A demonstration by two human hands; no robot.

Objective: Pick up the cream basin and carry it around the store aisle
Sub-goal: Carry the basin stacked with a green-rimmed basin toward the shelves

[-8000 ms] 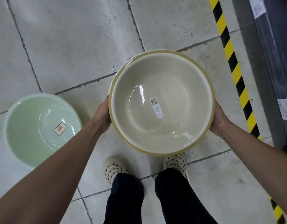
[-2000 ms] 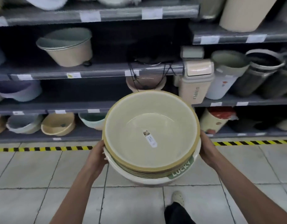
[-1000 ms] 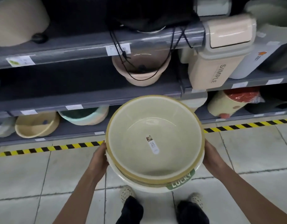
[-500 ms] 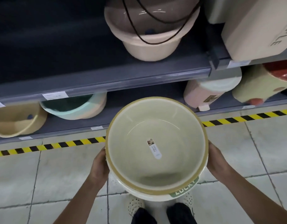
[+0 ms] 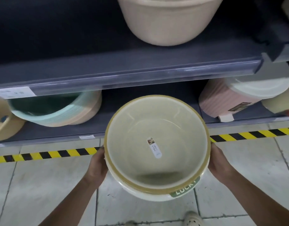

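The cream basin is round with a tan rim, a small white sticker inside and a green "LUCKY" label on its near side. It looks nested with at least one more basin beneath. I hold it in the air in front of me, tilted a little toward me. My left hand grips its left rim and my right hand grips its right rim. The basin's far edge overlaps the front of the bottom shelf.
A grey shelf unit fills the upper view. On the bottom shelf lie a stack of mint and beige basins and a pink ribbed bin. A beige basin sits on the shelf above. Yellow-black tape crosses the tiled floor.
The shelves have grown larger and closer in view, and the view has dropped toward the lower shelves. The basin stays between both hands in the same grip.
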